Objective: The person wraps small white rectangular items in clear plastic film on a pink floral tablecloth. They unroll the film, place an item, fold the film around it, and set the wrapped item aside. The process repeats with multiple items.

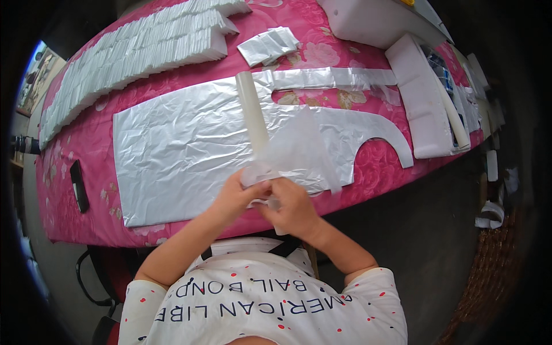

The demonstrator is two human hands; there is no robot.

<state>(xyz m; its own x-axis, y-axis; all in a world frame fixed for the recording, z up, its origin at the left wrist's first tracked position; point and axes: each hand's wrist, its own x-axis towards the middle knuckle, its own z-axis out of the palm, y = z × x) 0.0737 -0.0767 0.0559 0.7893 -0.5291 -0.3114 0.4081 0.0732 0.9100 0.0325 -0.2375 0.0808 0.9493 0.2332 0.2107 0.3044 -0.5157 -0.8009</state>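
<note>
My left hand (234, 192) and my right hand (292, 208) meet at the table's near edge, fingers closed together on a translucent plastic film (296, 146). The film fans up and to the right from my fingers, a little blurred. A pale tube-shaped roll (251, 109) stretches away from my hands; the film covers its near end, so I cannot tell whether a hand also grips it. Beneath lies a wide, wrinkled silver plastic sheet (167, 155), with a curved cut-out on its right and a strap-like strip along the far side.
Rows of folded white-silver packets (144, 49) fill the far left, with a small pile (268, 46) beside them. A black phone-like object (79, 186) lies at left. White foam boxes (411, 98) stand at right on the pink flowered tablecloth (379, 167).
</note>
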